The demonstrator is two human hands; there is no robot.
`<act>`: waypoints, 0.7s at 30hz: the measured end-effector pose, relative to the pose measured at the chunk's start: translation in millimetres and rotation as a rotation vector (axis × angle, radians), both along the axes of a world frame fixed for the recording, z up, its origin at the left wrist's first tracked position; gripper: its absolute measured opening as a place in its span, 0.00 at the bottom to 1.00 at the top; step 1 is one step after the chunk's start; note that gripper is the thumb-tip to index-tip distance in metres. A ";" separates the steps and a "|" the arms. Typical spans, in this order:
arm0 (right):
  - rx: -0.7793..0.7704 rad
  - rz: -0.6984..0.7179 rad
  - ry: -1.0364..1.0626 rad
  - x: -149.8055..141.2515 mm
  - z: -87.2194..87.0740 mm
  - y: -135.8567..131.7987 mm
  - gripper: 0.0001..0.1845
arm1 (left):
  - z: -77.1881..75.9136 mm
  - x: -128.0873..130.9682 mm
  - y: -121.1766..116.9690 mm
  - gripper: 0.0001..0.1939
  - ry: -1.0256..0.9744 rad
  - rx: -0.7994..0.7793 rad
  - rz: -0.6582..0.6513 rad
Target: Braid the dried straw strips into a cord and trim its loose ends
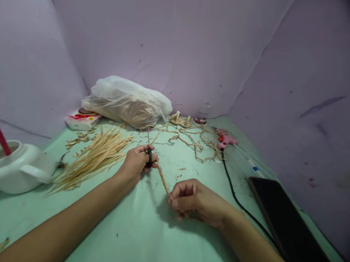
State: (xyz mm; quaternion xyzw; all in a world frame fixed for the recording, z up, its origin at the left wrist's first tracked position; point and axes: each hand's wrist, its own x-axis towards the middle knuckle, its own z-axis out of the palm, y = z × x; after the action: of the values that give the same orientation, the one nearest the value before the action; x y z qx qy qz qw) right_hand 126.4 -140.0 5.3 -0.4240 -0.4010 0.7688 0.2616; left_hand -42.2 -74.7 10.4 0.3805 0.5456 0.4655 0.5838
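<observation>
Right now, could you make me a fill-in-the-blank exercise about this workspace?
1. The black-handled scissors are in the ____, while the right hand pinches a tan cord.
2. The glue gun is mainly ____ in colour.
3. The stick slanting out of the white pot is coloured ____.

Missing words: left hand; pink; red.

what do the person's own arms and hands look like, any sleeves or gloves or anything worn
The left forearm and right forearm are bare, with no sleeve in view. The left hand and right hand are ungloved. I see no watch or bracelet; fingers are partly hidden, so rings are hard to rule out.
</observation>
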 end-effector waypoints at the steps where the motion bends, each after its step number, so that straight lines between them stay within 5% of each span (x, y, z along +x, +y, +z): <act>1: -0.011 0.044 0.002 0.0 -1.3 -0.9 0.10 | 0.8 0.4 -0.6 0.19 0.003 0.025 0.009; 11: 0.135 -0.249 0.071 -16.7 -6.9 -1.9 0.18 | 6.4 17.0 -21.1 0.14 0.187 0.288 0.006; 16: 0.139 -0.316 0.040 -27.9 -4.8 -6.4 0.19 | 2.1 20.6 -20.8 0.14 0.193 0.294 0.015; 21: 0.120 -0.512 0.034 -19.6 -5.3 3.5 0.19 | 8.3 4.4 -14.0 0.14 0.394 0.323 -0.277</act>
State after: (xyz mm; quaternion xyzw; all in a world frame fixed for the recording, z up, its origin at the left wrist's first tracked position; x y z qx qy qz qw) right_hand 106.8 -136.5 0.0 -0.4827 -0.3208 0.6593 0.4790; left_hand -37.8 -88.7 18.7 0.6225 0.5100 0.3792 0.4568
